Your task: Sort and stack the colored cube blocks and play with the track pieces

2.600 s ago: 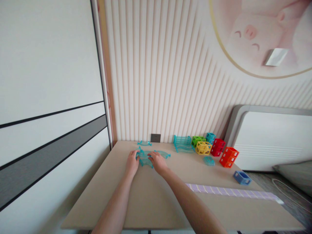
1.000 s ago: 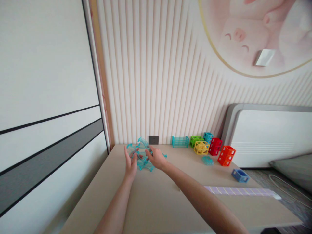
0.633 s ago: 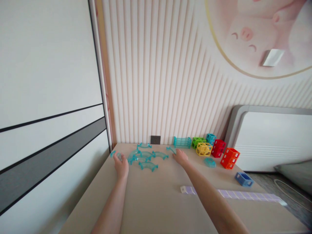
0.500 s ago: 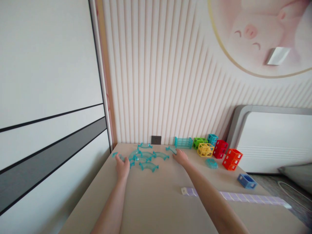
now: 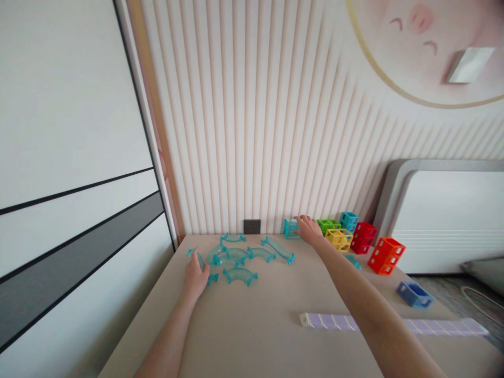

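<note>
My left hand (image 5: 197, 275) is at the left end of a group of translucent teal track pieces, its thumb and fingers around one curved track piece (image 5: 200, 259) that it partly hides. My right hand (image 5: 309, 229) reaches over the right end of a teal slatted piece (image 5: 290, 229) by the wall, fingers stretched out and touching or just over it. Between the hands lie a long wavy track piece (image 5: 279, 250) and several curved pieces, such as one in front (image 5: 240, 274) and one at the back (image 5: 233, 238).
Right of my right hand stand green (image 5: 329, 226), yellow (image 5: 339, 239), teal (image 5: 348, 221), red (image 5: 364, 237) and orange-red (image 5: 386, 255) open-frame blocks. A blue block (image 5: 415, 294) and a long purple strip (image 5: 331, 321) lie nearer the table's right edge. A ribbed wall with a dark socket (image 5: 252, 227) borders the back.
My right hand has left the long wavy track piece, which now lies angled on the table, and moved right to the slatted piece. My left hand stays near the same spot. The view has shifted slightly.
</note>
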`<act>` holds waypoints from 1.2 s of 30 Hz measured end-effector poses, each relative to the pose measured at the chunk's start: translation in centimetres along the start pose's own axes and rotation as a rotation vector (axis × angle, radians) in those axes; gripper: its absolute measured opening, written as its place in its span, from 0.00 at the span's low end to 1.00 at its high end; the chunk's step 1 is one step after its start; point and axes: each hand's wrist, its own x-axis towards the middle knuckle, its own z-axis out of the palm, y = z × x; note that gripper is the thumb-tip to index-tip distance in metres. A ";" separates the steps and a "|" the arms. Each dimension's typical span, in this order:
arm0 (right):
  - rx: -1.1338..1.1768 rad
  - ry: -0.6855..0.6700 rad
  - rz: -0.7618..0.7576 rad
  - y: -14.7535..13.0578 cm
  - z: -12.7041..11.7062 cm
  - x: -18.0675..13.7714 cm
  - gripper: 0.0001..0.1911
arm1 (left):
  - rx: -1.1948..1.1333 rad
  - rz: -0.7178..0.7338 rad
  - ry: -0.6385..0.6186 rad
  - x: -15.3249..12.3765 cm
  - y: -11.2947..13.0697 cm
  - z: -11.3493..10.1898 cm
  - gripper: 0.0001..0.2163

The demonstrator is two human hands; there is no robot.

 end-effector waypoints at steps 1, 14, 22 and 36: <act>-0.026 -0.012 -0.022 0.6 0.1 0.2 0.29 | 0.054 0.039 -0.001 0.0 -0.2 0.1 0.27; -0.196 -0.060 -0.157 1.7 2.1 2.0 0.24 | 0.406 0.085 0.033 -0.8 -0.8 -0.5 0.27; -0.204 -0.089 -0.213 2.3 2.9 2.0 0.16 | 0.483 0.022 -0.009 -1.2 -0.5 -0.9 0.26; -0.195 -0.155 -0.216 1.4 3.2 0.7 0.17 | 0.495 0.106 -0.076 -1.2 -0.6 -1.3 0.29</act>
